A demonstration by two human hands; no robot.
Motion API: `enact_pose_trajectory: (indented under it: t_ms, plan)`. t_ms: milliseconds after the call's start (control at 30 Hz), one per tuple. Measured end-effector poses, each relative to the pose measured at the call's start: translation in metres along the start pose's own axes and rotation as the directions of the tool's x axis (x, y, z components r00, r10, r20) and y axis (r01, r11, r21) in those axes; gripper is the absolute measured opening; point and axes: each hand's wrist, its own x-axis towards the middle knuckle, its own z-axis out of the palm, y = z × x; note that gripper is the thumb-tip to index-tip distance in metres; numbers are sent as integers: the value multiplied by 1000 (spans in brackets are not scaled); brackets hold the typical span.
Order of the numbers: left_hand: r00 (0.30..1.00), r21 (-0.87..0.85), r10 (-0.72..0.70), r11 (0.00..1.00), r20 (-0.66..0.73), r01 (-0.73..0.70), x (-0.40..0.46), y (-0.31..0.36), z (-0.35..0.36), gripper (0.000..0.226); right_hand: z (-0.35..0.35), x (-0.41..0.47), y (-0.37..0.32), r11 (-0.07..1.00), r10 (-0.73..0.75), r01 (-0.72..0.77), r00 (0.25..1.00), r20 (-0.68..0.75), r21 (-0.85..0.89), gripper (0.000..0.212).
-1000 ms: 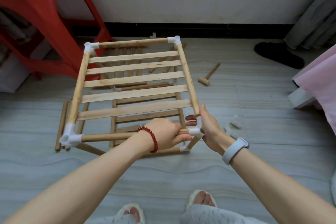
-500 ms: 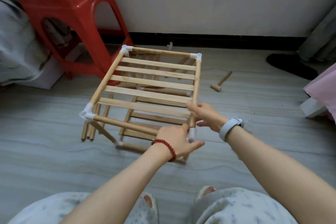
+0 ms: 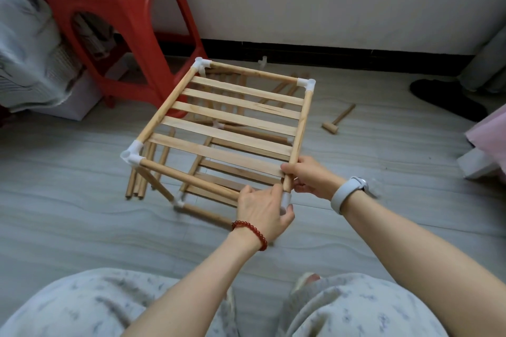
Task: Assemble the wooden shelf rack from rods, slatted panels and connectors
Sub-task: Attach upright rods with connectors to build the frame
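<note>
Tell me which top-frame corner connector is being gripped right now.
The near-right connector: the left hand grips it while the right hand holds the side rod just above. The other three top corners have no hand on them.

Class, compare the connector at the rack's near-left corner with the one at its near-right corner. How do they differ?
The near-left connector is bare and fully visible; the near-right connector is gripped by the left hand and mostly hidden. The near-left one has its side rod seated; at the near-right one the right hand holds the rod end just above it. Both are white plastic.
</note>
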Motion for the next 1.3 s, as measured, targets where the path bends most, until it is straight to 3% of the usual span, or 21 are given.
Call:
enact_pose_trajectory:
  t_ms: [200,433,500,633,767,867,967,1067,1200,1300]
  plan:
    - [1000,-7,26,1000,-1,-26,-4,-3,1,33,2,-6,0,998,-16,18,999,33,-60,16]
    - [993,-9,117,993,9,-117,-17,-27,-16,33,5,-19,-3,950,-82,94,995,51,-298,26]
    - [991,-28,135,991,7,-134,-18,-37,-28,32,10,-25,-8,955,-103,112,994,48,-275,25]
    - [990,-107,134,985,-54,-139,-7,-37,-62,28,13,-41,-30,987,-158,158,987,-12,-12,26]
    - [988,-321,-67,947,-141,19,14,-25,-96,31,7,-65,-75,949,-312,314,948,-67,20,29]
    - [963,-627,-246,769,-106,128,27,-25,-117,24,6,-81,-98,897,-442,437,889,-123,-65,27]
    - [936,-888,-349,442,-41,126,39,-31,-129,14,6,-88,-96,854,-486,446,867,-106,-268,35]
    - [923,-981,-373,118,98,152,42,-27,-131,13,4,-83,-88,605,-586,418,810,-23,-677,40]
    - [912,-976,-347,-47,217,215,32,-13,-116,26,-2,-78,-88,426,-623,400,780,58,-812,67]
    - [919,-959,-274,-103,283,265,18,-14,-97,25,-11,-74,-75,302,-582,386,799,152,-872,69]
